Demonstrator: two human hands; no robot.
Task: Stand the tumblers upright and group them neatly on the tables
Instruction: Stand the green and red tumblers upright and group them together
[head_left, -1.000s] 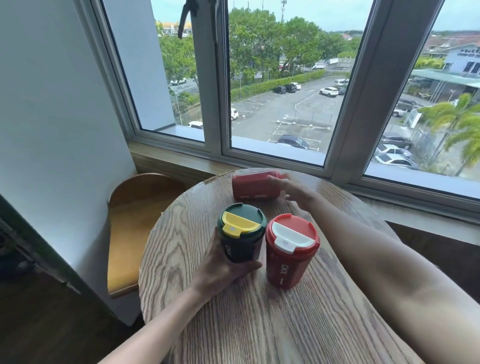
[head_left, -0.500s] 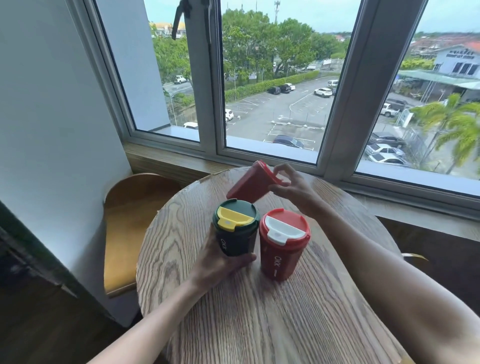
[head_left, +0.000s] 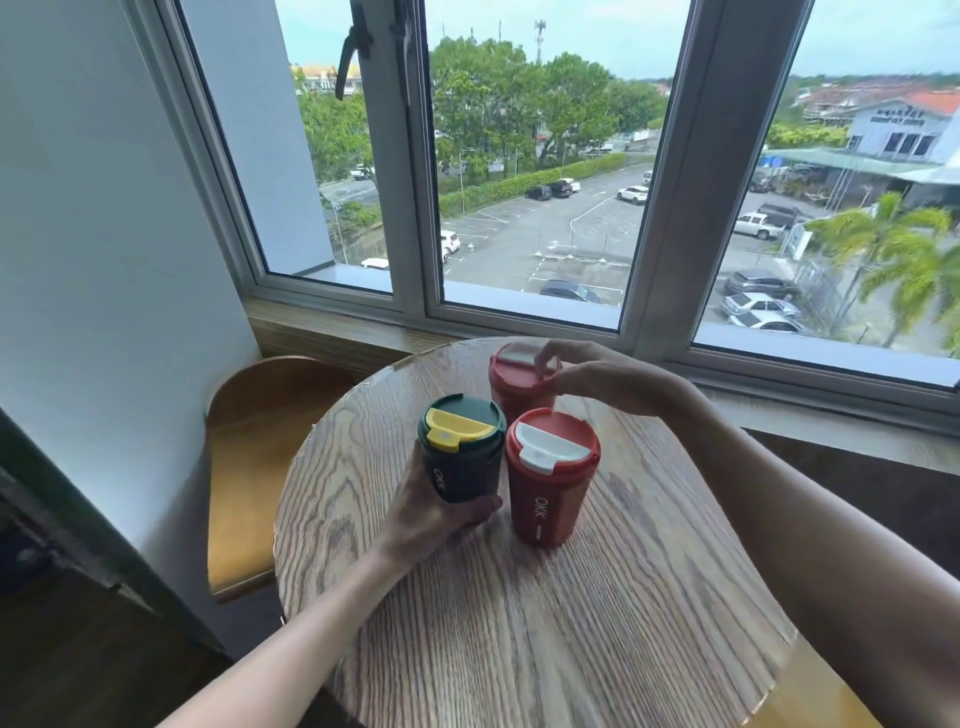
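Note:
Three tumblers stand upright close together on a round wooden table (head_left: 597, 623). My left hand (head_left: 431, 514) is wrapped around the base of the dark green tumbler (head_left: 462, 452), which has a yellow lid flap. To its right stands a red tumbler (head_left: 550, 478) with a white lid flap, untouched. Behind them is a second red tumbler (head_left: 517, 384), upright near the table's far edge. My right hand (head_left: 597, 379) grips its lid rim with the fingertips.
A wooden chair (head_left: 260, 467) is tucked at the table's left, beside a white wall (head_left: 104, 260). A wooden sill (head_left: 337, 338) and a large window (head_left: 519, 182) run behind the table. The table's near half holds only my forearms.
My right hand lifted the far red tumbler from lying on its side, through a tilt, to upright. My left hand stayed on the green tumbler.

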